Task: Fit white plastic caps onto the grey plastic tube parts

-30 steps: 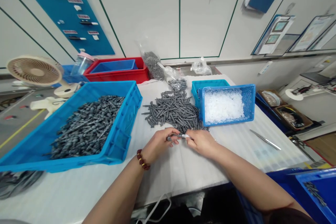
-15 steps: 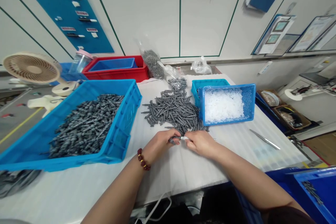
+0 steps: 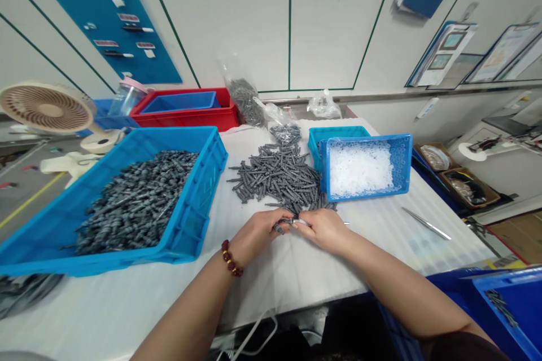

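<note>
- We have a worktop [image 3: 271, 287] with a white covering spread before us, carrying everything we handle.
- On our left stands the large blue crate [image 3: 207, 186], with a heap of dark grey parts [image 3: 135, 203] inside.
- The loose pile [image 3: 279, 177] of slim grey pieces lies mid-worktop, just beyond our hands.
- Right of that pile, we see the blue bin [image 3: 401, 163], tilted towards us and holding small white pieces [image 3: 359, 169].
- Our right hand [image 3: 325, 228] has its grip closed on a slim pale piece [image 3: 301, 222], mostly hidden by the fingers; a thin metal end [image 3: 347, 223] shows past the hand's far side.
- Our left hand [image 3: 260, 229] meets it, its grip pinching a grey part [image 3: 279, 229].
- A pointed metal tool [image 3: 425, 223] rests on the worktop, right of our right hand.
- The held grey part sits between our hands, in line with the pale piece; we cannot tell whether they are joined.
</note>
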A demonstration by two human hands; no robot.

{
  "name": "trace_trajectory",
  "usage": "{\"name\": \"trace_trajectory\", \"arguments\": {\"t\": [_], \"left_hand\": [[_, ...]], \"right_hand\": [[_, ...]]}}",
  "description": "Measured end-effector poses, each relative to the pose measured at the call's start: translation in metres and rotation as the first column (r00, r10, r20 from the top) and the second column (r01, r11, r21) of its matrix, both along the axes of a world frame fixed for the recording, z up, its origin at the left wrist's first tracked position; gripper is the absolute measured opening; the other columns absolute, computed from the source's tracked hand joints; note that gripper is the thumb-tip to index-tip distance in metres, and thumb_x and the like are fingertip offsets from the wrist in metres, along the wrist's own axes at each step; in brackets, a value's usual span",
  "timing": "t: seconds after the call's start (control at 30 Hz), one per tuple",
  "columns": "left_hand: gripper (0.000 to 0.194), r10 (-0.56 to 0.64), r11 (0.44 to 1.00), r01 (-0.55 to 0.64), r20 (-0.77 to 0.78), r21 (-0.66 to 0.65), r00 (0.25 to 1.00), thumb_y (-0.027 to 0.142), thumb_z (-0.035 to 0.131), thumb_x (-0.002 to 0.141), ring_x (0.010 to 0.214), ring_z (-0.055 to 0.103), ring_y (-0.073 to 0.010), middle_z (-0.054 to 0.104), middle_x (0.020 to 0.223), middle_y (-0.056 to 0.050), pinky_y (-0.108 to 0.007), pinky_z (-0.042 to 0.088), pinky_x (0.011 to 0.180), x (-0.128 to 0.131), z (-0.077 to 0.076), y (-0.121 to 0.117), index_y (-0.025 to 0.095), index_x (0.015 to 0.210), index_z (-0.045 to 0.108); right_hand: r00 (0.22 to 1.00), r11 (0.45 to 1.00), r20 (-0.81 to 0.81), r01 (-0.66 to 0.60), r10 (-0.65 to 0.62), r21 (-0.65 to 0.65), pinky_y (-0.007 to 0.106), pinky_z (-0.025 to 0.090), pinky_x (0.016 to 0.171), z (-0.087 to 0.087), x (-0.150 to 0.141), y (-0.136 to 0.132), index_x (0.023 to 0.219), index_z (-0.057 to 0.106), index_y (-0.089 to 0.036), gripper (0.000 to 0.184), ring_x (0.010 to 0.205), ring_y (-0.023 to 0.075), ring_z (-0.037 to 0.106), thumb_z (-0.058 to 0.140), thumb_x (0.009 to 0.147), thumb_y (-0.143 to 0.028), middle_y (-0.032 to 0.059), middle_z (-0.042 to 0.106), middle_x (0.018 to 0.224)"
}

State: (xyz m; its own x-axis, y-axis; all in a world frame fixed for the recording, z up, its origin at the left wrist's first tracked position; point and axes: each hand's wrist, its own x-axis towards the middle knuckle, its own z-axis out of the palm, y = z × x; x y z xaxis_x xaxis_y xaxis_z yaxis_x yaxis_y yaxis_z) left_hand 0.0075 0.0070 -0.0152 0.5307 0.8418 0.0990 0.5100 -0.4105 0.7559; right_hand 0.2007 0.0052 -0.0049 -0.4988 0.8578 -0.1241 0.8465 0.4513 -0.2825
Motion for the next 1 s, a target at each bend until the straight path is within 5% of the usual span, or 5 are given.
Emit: {"name": "trace_trajectory", "arguments": {"t": [0.27, 0.63, 1.0], "left_hand": [[0.021, 0.01, 1.0, -0.009, 0.061, -0.014, 0.998, 0.027, 0.051, 0.082, 0.071, 0.061, -0.0154, 0.068, 0.078, -0.004, -0.024, 0.047, 0.072, -0.001, 0.006, 0.003, 0.019, 0.092, 0.067], [0.02, 0.059, 0.993, -0.051, 0.07, -0.104, 0.996, 0.028, 0.049, 0.081, 0.054, 0.055, -0.0111, 0.066, 0.07, -0.001, -0.021, 0.047, 0.06, 0.0, 0.01, 0.001, 0.018, 0.087, 0.066], [0.021, 0.034, 0.996, -0.028, 0.068, -0.09, 0.997, 0.029, 0.049, 0.083, 0.06, 0.058, -0.0123, 0.067, 0.07, -0.002, -0.022, 0.047, 0.063, 0.001, 0.01, -0.003, 0.018, 0.089, 0.066]], "right_hand": [[0.992, 0.995, -0.085, -0.093, 0.09, -0.03, 0.024, 0.025, 0.06, 0.002, 0.002, 0.002, 0.089, 0.057, -0.017, 0.017, 0.072, 0.0142, 0.054, 0.042, 0.09, -0.024, 0.0036, 0.062, 0.082], [0.996, 0.998, -0.076, -0.054, 0.051, -0.039, 0.024, 0.021, 0.057, 0.002, 0.002, 0.002, 0.085, 0.057, -0.017, 0.018, 0.069, 0.0136, 0.053, 0.043, 0.09, -0.026, 0.0025, 0.061, 0.077], [0.999, 0.999, 0.003, 0.032, -0.032, 0.016, 0.026, 0.016, 0.053, 0.001, -0.001, -0.001, 0.08, 0.061, -0.018, 0.033, 0.067, 0.0146, 0.056, 0.042, 0.091, -0.043, 0.0033, 0.064, 0.075]]}}
